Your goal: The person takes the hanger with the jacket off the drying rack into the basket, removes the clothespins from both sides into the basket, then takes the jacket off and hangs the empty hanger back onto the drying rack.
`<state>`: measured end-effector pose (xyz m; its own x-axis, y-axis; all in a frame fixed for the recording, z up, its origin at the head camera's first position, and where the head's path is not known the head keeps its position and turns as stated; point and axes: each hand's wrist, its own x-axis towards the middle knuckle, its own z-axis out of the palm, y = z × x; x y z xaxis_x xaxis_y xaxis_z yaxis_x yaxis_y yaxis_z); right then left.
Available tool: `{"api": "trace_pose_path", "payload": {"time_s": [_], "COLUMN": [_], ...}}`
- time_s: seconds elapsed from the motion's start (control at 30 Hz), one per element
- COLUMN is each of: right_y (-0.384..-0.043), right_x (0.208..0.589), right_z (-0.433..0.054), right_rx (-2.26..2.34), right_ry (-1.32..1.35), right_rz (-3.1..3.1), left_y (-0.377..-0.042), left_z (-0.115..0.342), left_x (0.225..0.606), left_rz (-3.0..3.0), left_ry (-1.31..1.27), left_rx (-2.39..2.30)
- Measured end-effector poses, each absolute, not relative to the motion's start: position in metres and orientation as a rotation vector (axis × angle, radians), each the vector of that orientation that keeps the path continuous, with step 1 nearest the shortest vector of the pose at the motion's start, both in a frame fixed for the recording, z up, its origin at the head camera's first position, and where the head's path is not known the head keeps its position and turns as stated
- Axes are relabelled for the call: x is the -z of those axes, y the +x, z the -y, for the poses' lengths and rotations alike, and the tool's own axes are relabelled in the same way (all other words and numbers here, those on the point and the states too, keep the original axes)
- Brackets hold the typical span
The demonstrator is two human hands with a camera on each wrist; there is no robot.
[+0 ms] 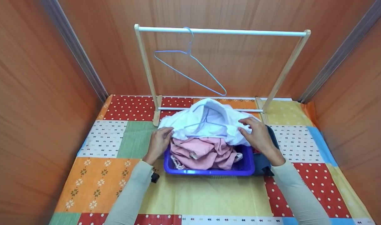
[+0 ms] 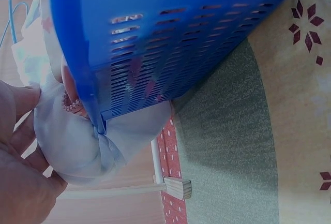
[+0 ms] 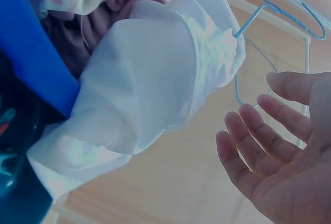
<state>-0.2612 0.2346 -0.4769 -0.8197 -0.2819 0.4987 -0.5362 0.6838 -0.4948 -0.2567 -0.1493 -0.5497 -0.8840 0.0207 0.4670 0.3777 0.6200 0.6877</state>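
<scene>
A white garment lies over the back of a blue-purple basket, with a blue wire hanger inside its neck opening. My left hand pinches the garment's left side; the left wrist view shows thumb and fingers on the white cloth. On the other side, my right hand is beside the garment. Its fingers are spread and loosely bent in the right wrist view, apart from the cloth. Crumpled pink clothing fills the basket's front.
Behind the basket stands a wooden rack with a white rod, where another wire hanger hangs bare. A dark item lies against the basket's right side. Wood-grain panels enclose the patchwork cloth on the left, back and right.
</scene>
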Motion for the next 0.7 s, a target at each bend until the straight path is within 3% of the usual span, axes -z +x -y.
{"api": "trace_pose_path", "payload": {"time_s": [0.7], "right_y": [-0.265], "right_x": [0.48], "right_z": [-0.217], "right_rx": [-0.873], "right_ry": [0.716], "right_rz": [2.617], "left_y": [-0.256], "left_z": [0.149], "left_x": [0.553], "left_rz": [2.455], "left_ry": [-0.294], "left_rx": [1.167]}}
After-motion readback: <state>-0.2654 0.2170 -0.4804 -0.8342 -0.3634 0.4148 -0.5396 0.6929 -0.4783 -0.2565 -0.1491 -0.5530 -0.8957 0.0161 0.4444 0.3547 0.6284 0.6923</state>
